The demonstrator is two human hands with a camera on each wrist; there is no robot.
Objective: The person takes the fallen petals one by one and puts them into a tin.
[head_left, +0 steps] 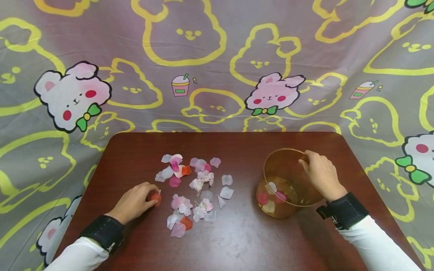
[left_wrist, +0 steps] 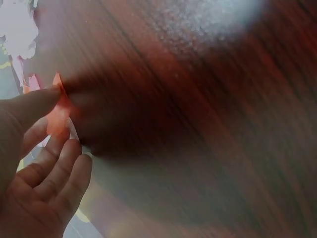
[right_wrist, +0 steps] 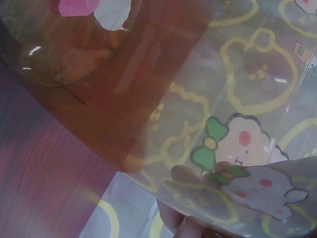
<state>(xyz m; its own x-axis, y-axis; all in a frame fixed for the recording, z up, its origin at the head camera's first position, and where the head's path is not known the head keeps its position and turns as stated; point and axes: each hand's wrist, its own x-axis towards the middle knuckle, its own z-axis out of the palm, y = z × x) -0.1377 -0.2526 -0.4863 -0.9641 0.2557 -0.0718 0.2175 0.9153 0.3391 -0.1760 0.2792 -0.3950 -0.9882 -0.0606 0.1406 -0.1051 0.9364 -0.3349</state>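
A scatter of several pink, white and red fabric petals [head_left: 196, 188] lies on the dark wooden table [head_left: 237, 237]. My left hand [head_left: 135, 201] rests at the scatter's left edge and pinches a red petal [head_left: 156, 197] between thumb and fingers; the left wrist view shows that red petal [left_wrist: 58, 116] at my fingertips. My right hand [head_left: 320, 175] grips the far right rim of a clear amber plastic cup [head_left: 288, 184], tilted toward the petals. A few petals [head_left: 271, 195] lie inside it. In the right wrist view the cup wall [right_wrist: 114, 99] fills the frame.
A cartoon-rabbit patterned cloth [head_left: 217, 64] hangs behind the table and drapes down both sides. The table's near part in front of the petals holds nothing.
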